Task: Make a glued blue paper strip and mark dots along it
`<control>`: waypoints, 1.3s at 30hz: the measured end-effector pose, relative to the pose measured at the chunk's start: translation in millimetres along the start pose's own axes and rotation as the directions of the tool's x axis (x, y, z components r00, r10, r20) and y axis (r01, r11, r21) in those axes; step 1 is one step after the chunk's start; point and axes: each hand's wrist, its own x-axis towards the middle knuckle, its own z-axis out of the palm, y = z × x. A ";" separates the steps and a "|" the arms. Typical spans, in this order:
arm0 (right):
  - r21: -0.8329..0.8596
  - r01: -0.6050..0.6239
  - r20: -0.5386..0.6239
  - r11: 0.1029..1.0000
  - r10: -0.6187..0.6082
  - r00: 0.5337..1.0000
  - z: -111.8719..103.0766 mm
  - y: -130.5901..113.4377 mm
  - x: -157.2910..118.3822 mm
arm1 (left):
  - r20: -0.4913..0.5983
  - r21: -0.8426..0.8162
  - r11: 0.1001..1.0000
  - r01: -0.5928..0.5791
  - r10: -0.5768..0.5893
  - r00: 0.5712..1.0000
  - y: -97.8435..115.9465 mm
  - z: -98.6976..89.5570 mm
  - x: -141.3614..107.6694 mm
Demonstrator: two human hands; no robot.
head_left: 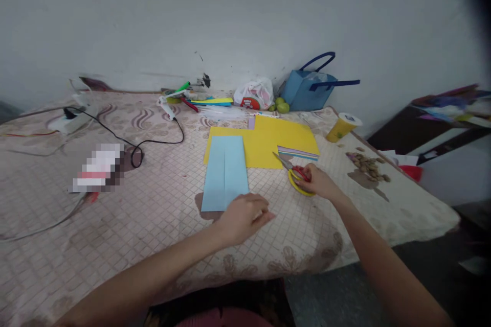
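A folded light blue sheet of paper (pixel 225 171) with a centre crease lies over yellow paper (pixel 264 148) on the table. My left hand (pixel 245 217) is at the blue sheet's lower right corner, its fingers loosely bent and apart from the thumb, with nothing visible in them. In my right hand (pixel 314 181) are scissors (pixel 296 172) with red and yellow handles, gripped at the handle end. Their blades point up and left, over the yellow paper's lower edge. Several coloured sheets (pixel 297 153) peek out beneath the yellow paper on the right.
Peanuts (pixel 368 167) and a yellow cup (pixel 342 127) are on the right. Along the wall stand a blue bag (pixel 309 91), a white plastic bag (pixel 254 94) and green fruit (pixel 283 106). A glue gun (pixel 167 107) with a black cord (pixel 157 141) and a power strip (pixel 71 121) lie left.
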 end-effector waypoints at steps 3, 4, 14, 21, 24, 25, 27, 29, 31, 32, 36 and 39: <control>0.023 -0.002 -0.015 1.000 0.003 1.000 2.0 3.9 2.3 | -0.139 -0.053 0.974 0.220 -0.225 0.964 -28.2 -32.6 -7.7; 0.057 0.002 -0.024 0.998 -0.001 1.000 1.3 3.9 2.1 | -0.172 -0.100 0.949 0.300 -0.314 0.934 -38.0 -43.9 -11.2; 0.903 -0.087 0.079 0.420 0.037 0.996 -6.9 -74.6 -25.9 | -0.064 -0.619 0.653 0.437 -0.596 0.800 -69.5 -75.1 -31.2; 0.933 -0.096 0.129 0.346 -0.072 0.989 12.2 -140.0 -13.8 | 0.050 -0.740 0.551 0.387 -0.528 0.848 -66.8 -74.5 -33.3; 0.896 -0.123 0.151 0.427 -0.033 0.988 21.4 -152.7 -2.5 | 0.056 -0.777 0.513 0.366 -0.522 0.851 -70.8 -75.7 -34.7; 0.886 -0.132 0.156 0.444 -0.019 0.987 24.3 -156.4 1.4 | 0.057 -0.786 0.504 0.359 -0.519 0.853 -72.3 -75.8 -35.0; 0.874 -0.142 0.164 0.465 -0.006 0.987 30.0 -163.1 9.5 | 0.052 -0.794 0.502 0.344 -0.507 0.860 -74.8 -75.5 -34.9; 0.864 -0.152 0.172 0.481 0.001 0.985 36.0 -168.6 17.8 | 0.039 -0.771 0.537 0.343 -0.497 0.867 -76.4 -74.7 -34.0; 0.854 -0.160 0.173 0.495 0.020 0.985 42.1 -172.4 25.7 | -0.007 -0.684 0.627 0.373 -0.517 0.856 -78.0 -73.5 -32.5; 0.850 -0.165 0.171 0.500 0.034 0.985 45.2 -173.7 29.4 | -0.059 -0.609 0.690 0.390 -0.530 0.846 -79.2 -72.8 -31.8; 0.844 -0.193 0.163 0.501 0.102 0.981 55.0 -177.5 40.4 | -0.342 -0.289 0.878 0.381 -0.466 0.816 -86.5 -69.1 -30.1; 0.849 -0.211 0.157 0.485 0.149 0.976 58.1 -180.2 44.1 | -0.391 -0.218 0.907 0.360 -0.419 0.820 -89.3 -66.9 -30.9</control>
